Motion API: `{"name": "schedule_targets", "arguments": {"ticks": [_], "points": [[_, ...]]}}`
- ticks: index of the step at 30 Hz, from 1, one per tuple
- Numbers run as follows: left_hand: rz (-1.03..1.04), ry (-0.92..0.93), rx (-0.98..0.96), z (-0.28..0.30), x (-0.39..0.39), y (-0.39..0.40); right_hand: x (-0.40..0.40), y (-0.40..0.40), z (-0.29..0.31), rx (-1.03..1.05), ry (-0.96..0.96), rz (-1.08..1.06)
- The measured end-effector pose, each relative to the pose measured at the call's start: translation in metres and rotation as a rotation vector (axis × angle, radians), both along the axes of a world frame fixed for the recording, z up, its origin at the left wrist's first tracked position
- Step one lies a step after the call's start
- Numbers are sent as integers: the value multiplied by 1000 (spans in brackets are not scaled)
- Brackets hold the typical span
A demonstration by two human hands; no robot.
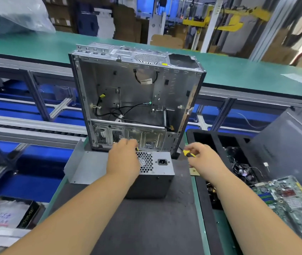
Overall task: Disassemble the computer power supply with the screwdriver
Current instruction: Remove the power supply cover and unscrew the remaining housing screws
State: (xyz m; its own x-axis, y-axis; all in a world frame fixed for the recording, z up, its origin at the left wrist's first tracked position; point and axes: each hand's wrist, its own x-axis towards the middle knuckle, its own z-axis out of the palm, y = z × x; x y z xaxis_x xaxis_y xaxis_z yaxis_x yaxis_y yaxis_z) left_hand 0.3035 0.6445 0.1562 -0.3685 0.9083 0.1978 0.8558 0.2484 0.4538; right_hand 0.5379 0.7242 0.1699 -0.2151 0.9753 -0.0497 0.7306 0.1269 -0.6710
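Your left hand [123,159] reaches forward, back of the hand up, and lies over the far left part of the power supply [154,173]; its fingers curl down past the top edge near the honeycomb grille, and whether they grip anything cannot be told. Your right hand [200,159] is held out to the right of the unit, above the bench [165,227], fingers curled round the yellow-and-black handle of the screwdriver [189,153] — only the handle shows. Both forearms extend straight from the lower edge of the view. The power supply stands on the dark mat at the middle of the bench, socket face upward, just in front of the open computer case [137,100] standing upright behind it. A circuit board [284,199] lies in the tray to your right.
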Motion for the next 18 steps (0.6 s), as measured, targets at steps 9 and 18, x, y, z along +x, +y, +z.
{"name": "schedule_targets", "arguments": {"ticks": [9, 18], "points": [[-536, -163, -50, 2, 35, 23, -15, -26, 41, 236, 262, -129], [-561, -313, -79, -5, 25, 34, -33, -43, 51, 407, 292, -115]]}}
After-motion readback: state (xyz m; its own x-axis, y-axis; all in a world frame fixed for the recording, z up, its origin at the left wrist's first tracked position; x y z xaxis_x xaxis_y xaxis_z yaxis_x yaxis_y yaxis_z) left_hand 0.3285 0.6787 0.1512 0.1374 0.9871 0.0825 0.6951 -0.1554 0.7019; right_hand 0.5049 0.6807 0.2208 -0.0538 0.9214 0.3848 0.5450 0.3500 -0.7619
